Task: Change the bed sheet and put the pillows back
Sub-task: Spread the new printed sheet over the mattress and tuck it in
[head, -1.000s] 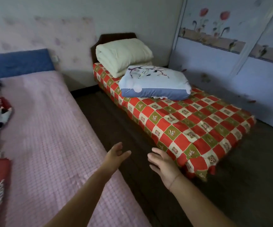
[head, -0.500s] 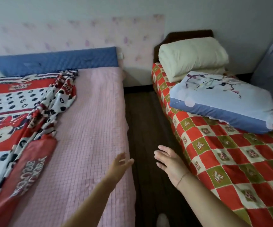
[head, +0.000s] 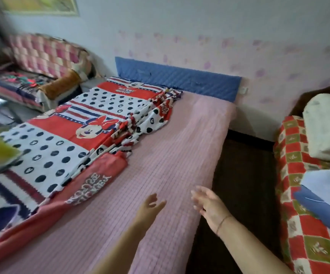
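A red, white and blue cartoon-print bed sheet (head: pixel 65 139) covers the left half of the bed, its right edge bunched in folds down the middle. The right half shows the bare pink quilted mattress pad (head: pixel 172 159). My left hand (head: pixel 150 207) hovers open above the pad near the bed's near end. My right hand (head: pixel 209 205) is open over the pad's right edge, holding nothing. A white and blue pillow (head: pixel 326 190) lies on the neighbouring bed at the right edge, partly cut off.
A second bed with a red and green checked cover (head: pixel 296 194) stands right, with a folded cream quilt (head: pixel 326 131) on it. A dark floor gap (head: pixel 243 184) separates the beds. A blue padded headboard (head: pixel 180 78) backs the wall. A cluttered sofa (head: pixel 41 62) stands far left.
My view has swung left from the checked bed to the pink bed, so the cartoon sheet fills the left. Both hands stay open and have come over the pink pad.
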A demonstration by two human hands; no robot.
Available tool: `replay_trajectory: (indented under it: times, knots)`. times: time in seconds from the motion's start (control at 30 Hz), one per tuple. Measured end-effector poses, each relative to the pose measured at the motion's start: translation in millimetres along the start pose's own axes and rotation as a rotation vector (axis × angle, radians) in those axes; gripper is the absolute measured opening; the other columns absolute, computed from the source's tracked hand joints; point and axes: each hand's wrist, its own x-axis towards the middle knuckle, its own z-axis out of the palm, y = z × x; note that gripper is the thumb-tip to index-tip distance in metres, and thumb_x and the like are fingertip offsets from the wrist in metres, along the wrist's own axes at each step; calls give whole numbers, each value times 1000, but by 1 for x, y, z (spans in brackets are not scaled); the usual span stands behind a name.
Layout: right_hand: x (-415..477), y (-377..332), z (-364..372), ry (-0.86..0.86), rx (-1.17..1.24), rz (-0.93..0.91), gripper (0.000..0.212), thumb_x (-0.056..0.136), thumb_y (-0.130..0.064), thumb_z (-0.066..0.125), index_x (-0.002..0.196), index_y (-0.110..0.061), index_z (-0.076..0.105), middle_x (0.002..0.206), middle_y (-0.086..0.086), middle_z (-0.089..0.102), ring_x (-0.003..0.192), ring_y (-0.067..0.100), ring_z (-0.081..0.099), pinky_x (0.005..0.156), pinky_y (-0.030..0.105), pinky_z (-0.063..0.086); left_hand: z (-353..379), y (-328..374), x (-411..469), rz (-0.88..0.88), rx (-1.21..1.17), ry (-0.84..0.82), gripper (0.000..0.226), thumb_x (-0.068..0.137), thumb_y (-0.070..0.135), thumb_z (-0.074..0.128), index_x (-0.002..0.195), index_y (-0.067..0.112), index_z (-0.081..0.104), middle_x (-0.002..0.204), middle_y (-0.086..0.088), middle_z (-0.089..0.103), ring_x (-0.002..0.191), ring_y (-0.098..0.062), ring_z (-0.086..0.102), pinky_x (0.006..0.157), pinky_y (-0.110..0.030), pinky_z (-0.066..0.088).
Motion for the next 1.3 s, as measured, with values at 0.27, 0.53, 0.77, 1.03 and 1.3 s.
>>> replay_trajectory:
  times: [0.27,0.53,0.77,1.03,1.3]
  knots:
    - [125,15,97,-281,-159,195,29,88,-15,67,114,-12,55,102,2,57,88,12,54,72,24,45,-72,-41,26,-207,-157,420,62,89,34,68,142,11,45,140,-9,51,122,-21,52,91,-30,43]
    - [263,-12,173,-518,-383,274,34,92,-20,64,121,-13,47,114,6,56,108,19,53,96,35,42,-93,-25,99,-329,-304,667,66,90,37,67,144,10,41,142,-10,49,123,-23,52,90,-31,43]
    - [369,-5,228,-588,-516,327,45,89,-23,68,127,-11,48,106,5,58,88,12,55,73,26,43,-105,-14,156,-391,-406,771,65,90,43,64,144,15,42,140,-4,51,123,-20,50,96,-33,41]
    - [458,38,283,-562,-568,389,61,87,-36,68,138,-15,41,136,12,52,117,24,55,91,35,45,-132,-47,202,-448,-513,801,67,90,46,63,145,16,41,141,-1,49,126,-19,48,97,-33,40]
    - [492,73,316,-619,-652,541,78,90,-41,62,150,-26,15,104,9,63,96,24,66,101,44,44,-155,-76,243,-492,-576,744,65,91,45,62,145,15,42,142,-1,49,127,-18,47,100,-32,38]
